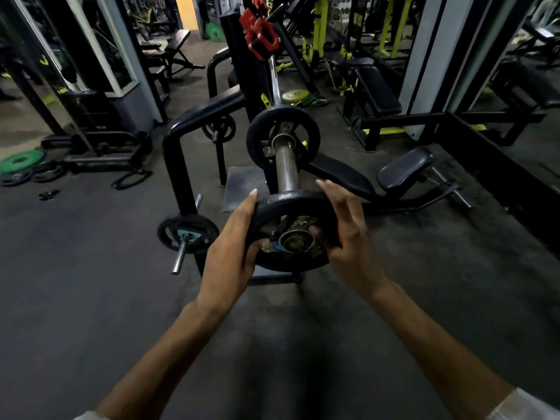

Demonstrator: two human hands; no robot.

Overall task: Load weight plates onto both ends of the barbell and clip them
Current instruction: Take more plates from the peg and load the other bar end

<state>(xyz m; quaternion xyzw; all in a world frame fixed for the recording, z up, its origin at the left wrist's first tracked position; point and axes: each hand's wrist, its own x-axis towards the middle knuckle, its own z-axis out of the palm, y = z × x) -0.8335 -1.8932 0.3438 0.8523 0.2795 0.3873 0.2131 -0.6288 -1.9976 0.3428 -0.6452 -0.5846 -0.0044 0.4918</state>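
The barbell's steel sleeve [286, 168] points toward me from a black rack. One small black weight plate [257, 137] sits far up the sleeve against the collar. A second black plate [303, 201] is at the sleeve's near end, its centre hole on the tip. My left hand [230, 253] grips its left rim and my right hand [348, 234] grips its right rim, thumb by the hub. Two red clips [259, 33] hang on the rack upright, above and behind the bar.
Another black plate [188, 233] sits on a storage peg low on the rack's left side. Green and black plates [21, 165] lie on the floor at far left. A black bench [403, 168] stands to the right. Dark rubber floor spreads under my arms.
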